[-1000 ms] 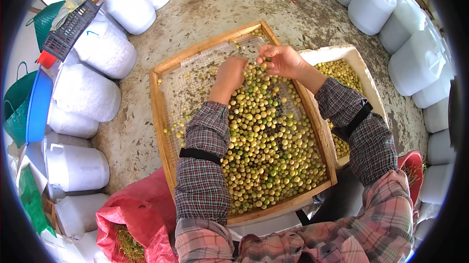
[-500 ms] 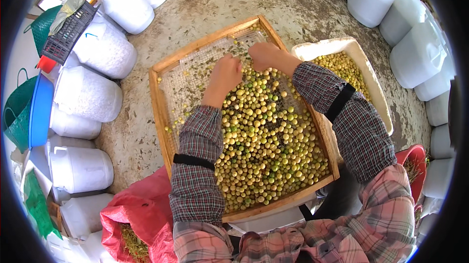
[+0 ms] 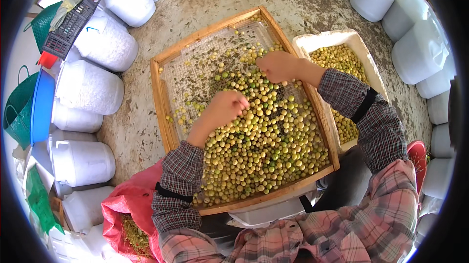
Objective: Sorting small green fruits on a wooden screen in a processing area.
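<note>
A wooden-framed wire mesh screen (image 3: pixel 172 126) slants in front of me. Small round yellow-green fruits (image 3: pixel 264 158) lie thick over its near and right parts, thinning toward the far left, where dark bits cling to the mesh. Above the left edge of the pile is my left hand (image 3: pixel 222 111), fingers curled inward and closed. My right hand (image 3: pixel 279 66) is farther off, close to the frame's right bar, its fingers bent down toward the fruits. Whatever either hand may hold is hidden by the curled fingers.
A whitish tub (image 3: pixel 375 78) of similar fruits stands right of the screen. At the lower left sits a red sack (image 3: pixel 139 189) with dry stalks. White barrels (image 3: pixel 83 163) line the left, pale jerrycans (image 3: pixel 420 53) the right. A red container (image 3: pixel 416 158) is near my right elbow.
My left hand has come nearer and slightly left; my right hand has shifted right and a little nearer. More fruits now show on the far part of the mesh, and the pile has spread left.
</note>
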{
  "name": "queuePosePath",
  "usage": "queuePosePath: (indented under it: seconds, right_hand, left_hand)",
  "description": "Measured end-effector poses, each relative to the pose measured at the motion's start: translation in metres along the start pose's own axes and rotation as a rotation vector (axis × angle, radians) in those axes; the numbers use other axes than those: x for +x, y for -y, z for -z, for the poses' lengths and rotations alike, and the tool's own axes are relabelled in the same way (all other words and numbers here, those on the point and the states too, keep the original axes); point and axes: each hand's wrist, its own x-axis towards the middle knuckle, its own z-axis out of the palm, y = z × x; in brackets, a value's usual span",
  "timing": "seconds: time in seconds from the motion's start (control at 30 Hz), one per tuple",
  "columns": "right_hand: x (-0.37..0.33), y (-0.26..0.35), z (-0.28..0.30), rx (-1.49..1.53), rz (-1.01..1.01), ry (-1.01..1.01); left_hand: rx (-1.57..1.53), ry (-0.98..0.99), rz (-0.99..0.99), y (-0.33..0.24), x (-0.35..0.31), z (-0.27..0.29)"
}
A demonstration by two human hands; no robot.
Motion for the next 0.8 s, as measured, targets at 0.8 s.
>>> queuePosePath:
  seconds: [0.8]
  right_hand:
    - [-0.018,-0.004,0.007,-0.073,-0.079,-0.001]
  left_hand:
    - [0.414,-0.138,0.097,-0.019,0.058,0.009]
